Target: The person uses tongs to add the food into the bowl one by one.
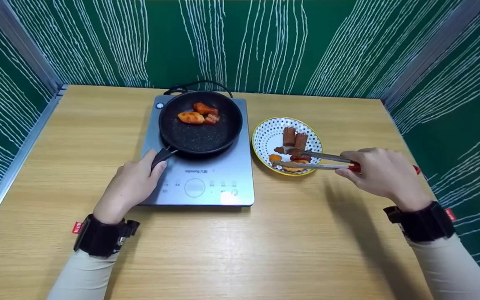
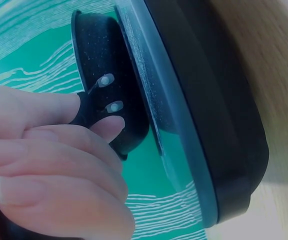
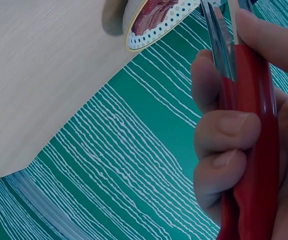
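Gripping the black frying-pan handle (image 1: 164, 157) with your left hand (image 1: 135, 182), gently squeeze the red-handled metal tongs (image 1: 326, 156) held in your right hand (image 1: 383, 173) over the yellow-rimmed dotted bowl (image 1: 266, 138).

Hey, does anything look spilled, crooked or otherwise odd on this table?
No, nothing stands out. The pan is over the cooker, food inside, and the left hand grips the handle. The bowl stands upright on the table; the right hand holds tongs over it. I see no spill or damage.
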Tool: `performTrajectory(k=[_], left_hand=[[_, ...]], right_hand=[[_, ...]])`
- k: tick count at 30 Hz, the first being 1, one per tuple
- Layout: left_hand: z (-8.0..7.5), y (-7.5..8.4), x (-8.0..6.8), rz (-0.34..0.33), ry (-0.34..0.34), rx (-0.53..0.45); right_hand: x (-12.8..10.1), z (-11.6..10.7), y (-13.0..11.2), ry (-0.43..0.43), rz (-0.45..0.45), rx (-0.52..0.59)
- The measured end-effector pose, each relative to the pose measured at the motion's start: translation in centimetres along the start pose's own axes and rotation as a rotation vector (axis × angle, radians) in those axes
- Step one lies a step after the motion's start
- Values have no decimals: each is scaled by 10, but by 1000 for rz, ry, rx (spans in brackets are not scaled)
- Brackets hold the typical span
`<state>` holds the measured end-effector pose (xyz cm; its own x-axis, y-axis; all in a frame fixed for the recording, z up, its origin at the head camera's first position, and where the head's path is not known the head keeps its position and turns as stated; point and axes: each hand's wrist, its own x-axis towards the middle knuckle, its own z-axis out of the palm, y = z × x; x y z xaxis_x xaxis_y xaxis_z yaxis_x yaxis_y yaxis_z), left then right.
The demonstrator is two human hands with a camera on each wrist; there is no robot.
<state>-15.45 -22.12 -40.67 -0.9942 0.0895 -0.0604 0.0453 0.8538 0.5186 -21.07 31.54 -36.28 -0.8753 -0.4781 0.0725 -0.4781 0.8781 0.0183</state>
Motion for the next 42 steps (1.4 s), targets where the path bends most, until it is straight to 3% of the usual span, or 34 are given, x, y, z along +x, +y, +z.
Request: performTrajectory(k=[15, 20, 42], left_hand=[[1, -1, 0, 11, 3, -7], [1, 0, -1, 34, 23, 6], [0, 0, -1, 6, 3, -21]], right_hand=[[16, 11, 2, 21, 13, -7], [15, 11, 2, 13, 22, -16], [13, 14, 2, 44, 18, -13]])
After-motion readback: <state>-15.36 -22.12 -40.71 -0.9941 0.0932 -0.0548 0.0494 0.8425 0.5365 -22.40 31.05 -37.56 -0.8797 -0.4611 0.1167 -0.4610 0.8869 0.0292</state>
